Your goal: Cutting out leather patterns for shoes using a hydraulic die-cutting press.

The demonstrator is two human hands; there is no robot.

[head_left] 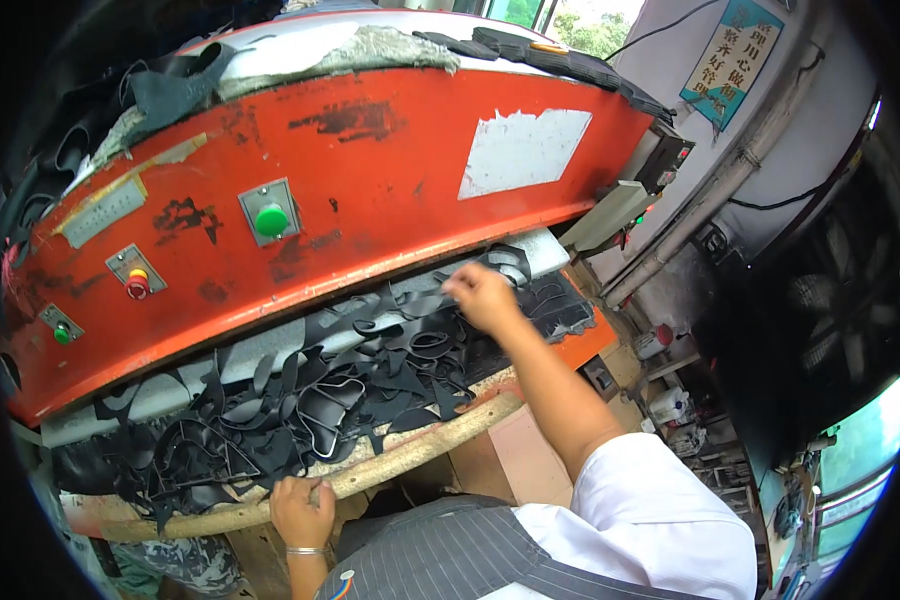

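Note:
My right hand [482, 298] reaches over the far right of a heap of black scraps [385, 370], fingers pinched on a thin dark strip [425, 303] that trails leftward and is slightly blurred. My left hand [303, 515], with a bracelet at its wrist, has its fingers curled over the pale, worn rail [430, 440] along the bench's near edge. Among the curled offcuts lie thin-walled metal cutting dies, one a rounded outline [330, 415], another a larger outline [205, 455] farther left. Behind the scraps runs a grey metal slab [240, 365].
A big red press beam [390, 150] spans the far side, with a large green button [271, 220] and a red stop knob [137, 285]. Black sheets [540, 52] are piled on top. A dark fan [830, 290] stands at right, near cluttered shelves [685, 410].

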